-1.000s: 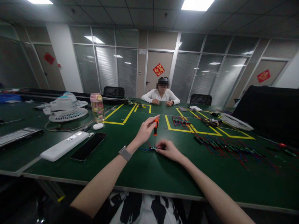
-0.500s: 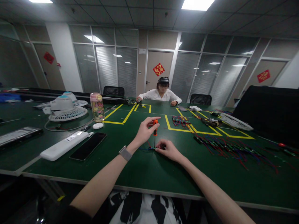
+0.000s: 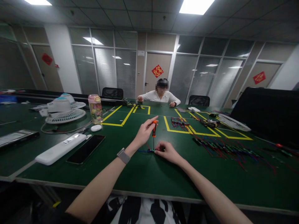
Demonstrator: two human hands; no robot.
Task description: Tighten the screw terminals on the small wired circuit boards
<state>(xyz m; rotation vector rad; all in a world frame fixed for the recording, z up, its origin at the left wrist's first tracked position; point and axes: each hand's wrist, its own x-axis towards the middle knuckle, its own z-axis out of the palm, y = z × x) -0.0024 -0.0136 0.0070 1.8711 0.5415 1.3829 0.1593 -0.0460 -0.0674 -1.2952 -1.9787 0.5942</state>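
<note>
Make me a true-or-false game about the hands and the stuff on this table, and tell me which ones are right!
1. The left hand holds a screwdriver with an orange and black handle. True.
2. The screwdriver's handle is at the top and its shaft points down. True.
3. The right hand is on the phone. False: the right hand is at a small wired board, and the phone lies over on the left.
4. The drink bottle has a pink lid. True.
5. The watch is on the right wrist. False: the watch is on the left wrist.
6. The person across the table wears red. False: that person wears a white top.
</note>
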